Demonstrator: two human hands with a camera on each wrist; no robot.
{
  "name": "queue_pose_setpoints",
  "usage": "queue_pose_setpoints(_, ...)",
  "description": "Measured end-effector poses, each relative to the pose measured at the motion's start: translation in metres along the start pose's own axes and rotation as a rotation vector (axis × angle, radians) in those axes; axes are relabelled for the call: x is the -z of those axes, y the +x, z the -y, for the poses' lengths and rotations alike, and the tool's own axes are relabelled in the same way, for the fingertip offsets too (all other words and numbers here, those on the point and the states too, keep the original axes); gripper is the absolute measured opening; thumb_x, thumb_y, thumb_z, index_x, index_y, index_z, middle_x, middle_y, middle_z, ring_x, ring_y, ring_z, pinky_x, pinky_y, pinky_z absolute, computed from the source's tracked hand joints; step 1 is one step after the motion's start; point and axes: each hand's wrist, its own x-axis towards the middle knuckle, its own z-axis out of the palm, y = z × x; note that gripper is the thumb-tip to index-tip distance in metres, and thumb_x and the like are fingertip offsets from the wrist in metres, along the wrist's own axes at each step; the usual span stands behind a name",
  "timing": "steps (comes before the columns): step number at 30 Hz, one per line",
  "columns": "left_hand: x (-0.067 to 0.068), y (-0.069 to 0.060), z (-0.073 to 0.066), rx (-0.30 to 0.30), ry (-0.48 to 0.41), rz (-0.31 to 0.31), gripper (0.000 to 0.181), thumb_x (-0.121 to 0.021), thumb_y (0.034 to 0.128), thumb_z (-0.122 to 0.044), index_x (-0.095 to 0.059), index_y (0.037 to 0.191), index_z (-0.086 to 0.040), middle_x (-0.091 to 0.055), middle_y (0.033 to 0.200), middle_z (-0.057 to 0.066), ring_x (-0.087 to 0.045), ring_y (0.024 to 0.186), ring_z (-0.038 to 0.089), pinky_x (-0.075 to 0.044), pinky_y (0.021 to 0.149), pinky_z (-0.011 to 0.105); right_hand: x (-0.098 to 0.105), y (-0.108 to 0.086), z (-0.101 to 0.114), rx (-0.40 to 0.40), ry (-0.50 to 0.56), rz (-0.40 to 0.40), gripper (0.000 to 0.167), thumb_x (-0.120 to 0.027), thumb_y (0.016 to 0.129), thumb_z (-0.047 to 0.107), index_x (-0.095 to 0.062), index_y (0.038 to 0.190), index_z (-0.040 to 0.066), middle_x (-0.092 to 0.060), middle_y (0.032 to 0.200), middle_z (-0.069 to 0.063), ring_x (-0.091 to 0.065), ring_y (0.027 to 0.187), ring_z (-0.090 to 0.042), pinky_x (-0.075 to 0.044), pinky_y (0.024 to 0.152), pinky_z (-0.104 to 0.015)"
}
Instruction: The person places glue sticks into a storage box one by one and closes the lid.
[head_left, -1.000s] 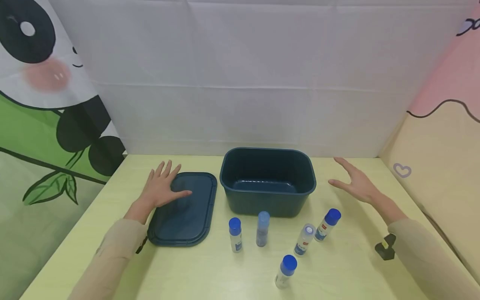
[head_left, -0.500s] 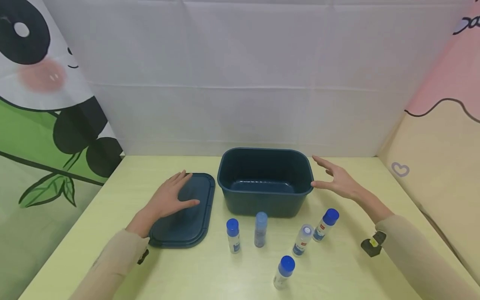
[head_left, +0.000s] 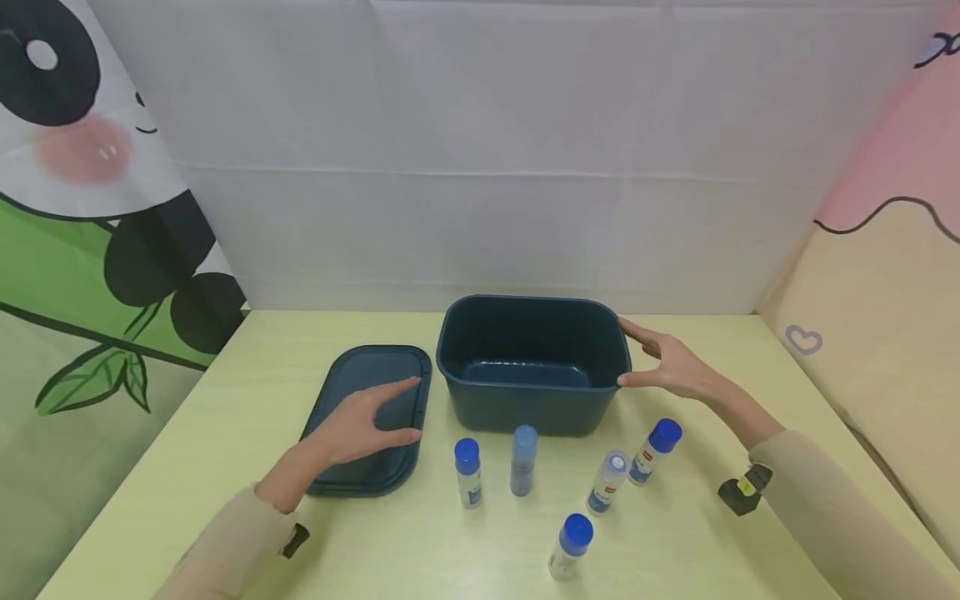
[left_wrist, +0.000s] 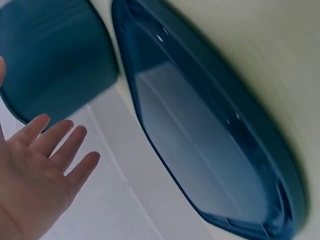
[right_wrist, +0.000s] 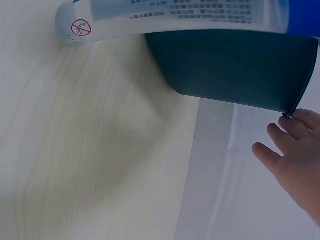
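Observation:
A dark teal bin stands upright at the back middle, its inside bare. My right hand reaches its right rim with thumb and fingers spread; in the right wrist view the fingertips of that hand meet the rim of the bin. Left of the bin lies a flat teal lid. Over the lid hovers my left hand, fingers extended, holding nothing. The left wrist view shows that hand spread between the bin and the lid.
Several glue sticks stand on the pale table before the bin: one with a blue cap, a light-blue one, a clear-capped one, and blue-capped ones at the front and right. A white cloth hangs behind.
My right hand has moved left to the bin's right rim. My left hand has shifted right and nearer the front over the lid. The bin, lid and glue sticks have stayed put.

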Motion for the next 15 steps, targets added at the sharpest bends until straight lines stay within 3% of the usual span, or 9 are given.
queue_pose_setpoints(9,-0.013,0.003,-0.036,-0.152,-0.348,0.061,0.056,-0.067,0.0823,-0.028,-0.048,0.130,-0.008,-0.056,0.124,0.006,-0.052,0.113,0.019,-0.041,0.092,0.049,0.007,0.007,-0.010,0.031,0.049,0.020,0.087,-0.069,0.078,0.022,-0.016,0.145,0.005,-0.016,0.149,-0.018,-0.016,0.134,-0.040,-0.019,0.104,-0.058)
queue_pose_setpoints(15,-0.022,0.009,-0.057,-0.172,-0.481,0.098,0.045,-0.068,0.0822,-0.023,-0.054,0.123,-0.011,-0.060,0.116,0.002,-0.055,0.106,0.014,-0.046,0.088,0.039,0.010,0.014,-0.016,0.056,0.079,0.039,0.087,-0.069,0.078,0.021,-0.015,0.145,0.007,-0.015,0.149,-0.017,-0.015,0.134,-0.039,-0.018,0.104,-0.058)
